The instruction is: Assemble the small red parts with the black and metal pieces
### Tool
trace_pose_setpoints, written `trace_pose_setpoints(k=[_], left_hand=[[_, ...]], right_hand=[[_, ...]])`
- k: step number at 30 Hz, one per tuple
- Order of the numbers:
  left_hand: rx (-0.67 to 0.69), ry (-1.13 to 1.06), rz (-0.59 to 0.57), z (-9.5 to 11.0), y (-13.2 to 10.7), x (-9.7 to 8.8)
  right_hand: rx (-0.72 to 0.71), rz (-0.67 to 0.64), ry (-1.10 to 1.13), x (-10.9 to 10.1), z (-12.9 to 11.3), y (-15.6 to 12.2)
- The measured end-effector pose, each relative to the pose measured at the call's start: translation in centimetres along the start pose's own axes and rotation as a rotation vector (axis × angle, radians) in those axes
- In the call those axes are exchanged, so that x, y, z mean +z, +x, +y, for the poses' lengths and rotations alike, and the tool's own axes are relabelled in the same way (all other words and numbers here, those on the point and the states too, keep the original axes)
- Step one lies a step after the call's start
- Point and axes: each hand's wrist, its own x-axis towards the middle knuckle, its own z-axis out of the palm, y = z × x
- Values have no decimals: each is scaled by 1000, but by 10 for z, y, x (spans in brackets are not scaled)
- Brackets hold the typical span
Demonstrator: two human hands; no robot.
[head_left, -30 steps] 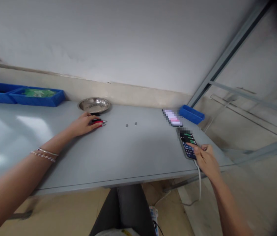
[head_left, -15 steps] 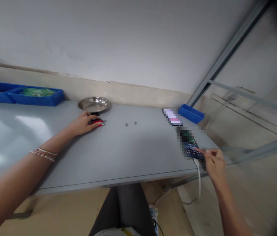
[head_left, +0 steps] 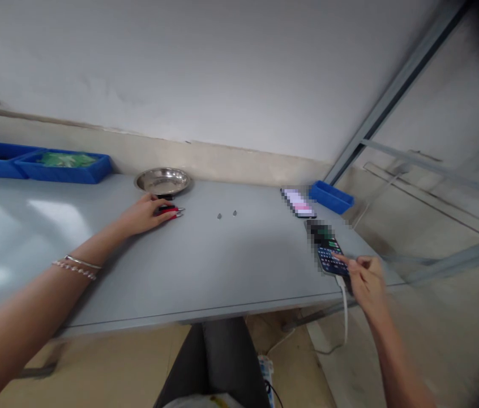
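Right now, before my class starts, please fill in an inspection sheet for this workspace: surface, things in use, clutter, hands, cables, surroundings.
Surface: grey table, glare at left.
Things in use: red pens; near phone, keyboard showing, partly pixelated.
Clutter: metal dish, two small grey pieces, far phone, left-hand blue bins, one holding green material, right-hand blue bin.
Hands: left hand over the pens, grip unclear; right hand with a finger at the near phone's screen.
Cables: white cable from the near phone over the table edge; black cable below.
Surroundings: pale wall behind; metal frame at right.
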Motion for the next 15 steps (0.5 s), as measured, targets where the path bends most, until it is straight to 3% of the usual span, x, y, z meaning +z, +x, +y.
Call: trace_pose_setpoints(k=[9, 15], left_hand=[[-7, -32, 21, 1, 0, 1], [-20, -19, 3, 3, 0, -1]], right_hand=[[-51, -40, -13, -2, -9, 4], [-28, -224, -117, -1, -18, 14]])
